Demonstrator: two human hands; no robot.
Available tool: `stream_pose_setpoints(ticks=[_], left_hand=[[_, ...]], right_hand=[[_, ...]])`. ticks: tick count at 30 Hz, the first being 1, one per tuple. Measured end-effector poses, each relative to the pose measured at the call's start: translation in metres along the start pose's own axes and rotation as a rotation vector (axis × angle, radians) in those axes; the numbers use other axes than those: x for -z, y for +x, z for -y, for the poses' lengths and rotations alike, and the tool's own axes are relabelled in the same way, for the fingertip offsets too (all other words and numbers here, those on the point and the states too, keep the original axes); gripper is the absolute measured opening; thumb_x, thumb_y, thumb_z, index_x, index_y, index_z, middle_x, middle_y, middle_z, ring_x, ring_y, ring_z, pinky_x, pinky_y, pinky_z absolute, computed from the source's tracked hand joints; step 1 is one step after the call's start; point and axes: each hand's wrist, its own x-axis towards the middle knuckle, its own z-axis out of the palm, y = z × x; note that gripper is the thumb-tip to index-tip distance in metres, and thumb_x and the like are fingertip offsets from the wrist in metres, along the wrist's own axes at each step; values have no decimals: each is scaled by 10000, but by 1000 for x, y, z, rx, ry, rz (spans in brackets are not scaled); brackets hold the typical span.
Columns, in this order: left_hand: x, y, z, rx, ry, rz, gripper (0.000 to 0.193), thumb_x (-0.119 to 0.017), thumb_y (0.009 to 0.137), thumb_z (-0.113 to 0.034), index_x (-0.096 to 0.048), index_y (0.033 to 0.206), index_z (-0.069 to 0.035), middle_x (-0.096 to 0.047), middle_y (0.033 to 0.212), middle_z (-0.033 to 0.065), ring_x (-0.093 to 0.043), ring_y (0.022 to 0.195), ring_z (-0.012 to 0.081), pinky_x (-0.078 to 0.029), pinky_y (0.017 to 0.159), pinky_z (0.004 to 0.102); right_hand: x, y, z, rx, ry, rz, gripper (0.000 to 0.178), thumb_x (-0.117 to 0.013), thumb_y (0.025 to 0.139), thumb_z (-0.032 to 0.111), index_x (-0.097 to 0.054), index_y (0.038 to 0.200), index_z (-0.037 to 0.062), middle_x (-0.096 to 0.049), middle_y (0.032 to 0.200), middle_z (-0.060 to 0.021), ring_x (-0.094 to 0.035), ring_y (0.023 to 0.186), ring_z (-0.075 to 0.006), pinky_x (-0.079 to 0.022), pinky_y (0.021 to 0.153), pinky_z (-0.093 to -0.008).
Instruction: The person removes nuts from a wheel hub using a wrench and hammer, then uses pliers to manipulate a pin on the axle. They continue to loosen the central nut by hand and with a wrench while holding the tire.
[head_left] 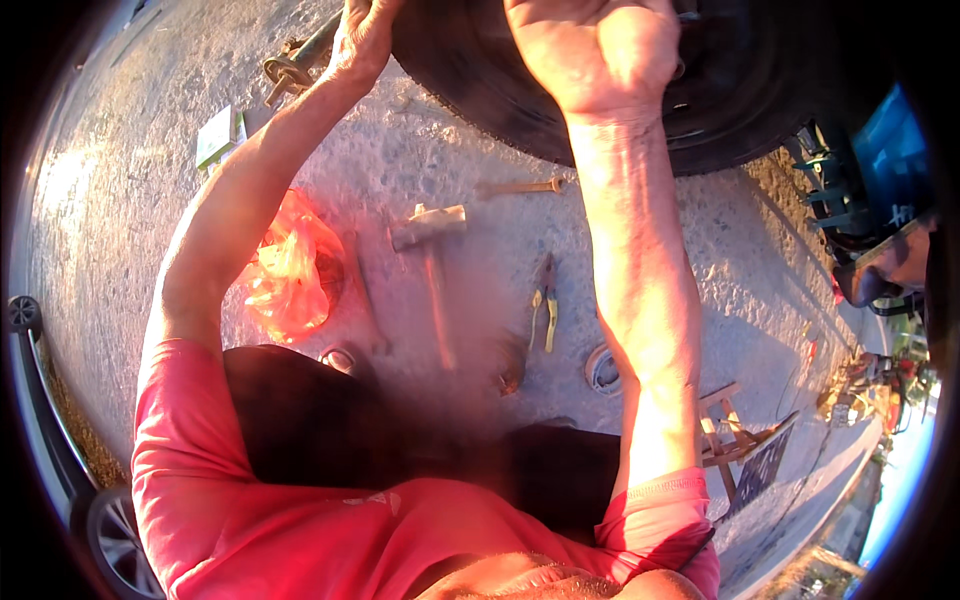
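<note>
A black tyre (470,95) fills the top middle, its lower edge close to the concrete. My left hand (362,40) is raised at the tyre's left edge, beside a greenish metal part with a rusty end (290,70). My right hand (605,45) is in front of the tyre, with the palm side showing. The top edge of the picture cuts off the fingers of both hands, so what they touch is hidden. Below the tyre lie a wrench (525,187), a hammer (432,235) and pliers with yellow handles (551,320).
A red plastic bag (290,275) lies under my left forearm, near a thin rusty bar (365,290). A green and white box (220,138) is farther left. A round ring-shaped roll (601,370) and a wooden stool (730,435) are at right. Cars (110,540) stand at far left.
</note>
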Motion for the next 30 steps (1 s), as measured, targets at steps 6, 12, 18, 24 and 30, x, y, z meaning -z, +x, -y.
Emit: stream_pose_setpoints(ticks=[6, 12, 18, 24, 30], left_hand=[[0, -1, -2, 12, -24, 31, 632, -567, 1014, -474, -416, 1423, -16, -579, 1277, 107, -528, 1168, 186, -440, 1020, 350], [7, -2, 4, 86, 235, -51, 830, -582, 980, -542, -296, 1512, 27, -549, 1371, 227, -524, 1276, 288, -434, 1063, 397], [-6, -4, -12, -9, 96, -14, 819, -615, 934, -613, -409, 1439, -2, -593, 1265, 175, -563, 1176, 258, -442, 1016, 400], [-4, -5, -12, -17, 131, -17, 898, -586, 921, -674, -369, 1471, 1, -544, 1368, 237, -518, 1289, 312, -402, 1075, 424], [3, -3, -3, 54, 136, 11, 926, -579, 913, -693, -356, 1484, 2, -538, 1381, 256, -520, 1297, 333, -411, 1069, 434]], right_hand=[[-23, 5, 27, 31, 4, 141, 502, -490, 1031, 382, -613, 1277, -38, -679, 1247, -171, -647, 1163, -294, -509, 1010, -424], [-28, 7, 22, 44, 42, 83, 346, -580, 984, 305, -699, 1108, 5, -720, 1113, -126, -673, 1066, -237, -532, 920, -389], [-27, 10, 37, 6, -42, -170, 633, -381, 1012, 632, -701, 943, 90, -707, 905, -11, -660, 849, -166, -484, 764, -340], [-23, 11, 29, 45, -18, -251, 526, -440, 1020, 549, -692, 981, 89, -690, 931, -15, -659, 861, -181, -503, 747, -333], [-29, 17, 23, 14, -101, -211, 544, -416, 1028, 556, -702, 1004, 93, -714, 949, -23, -673, 870, -191, -514, 747, -338]])
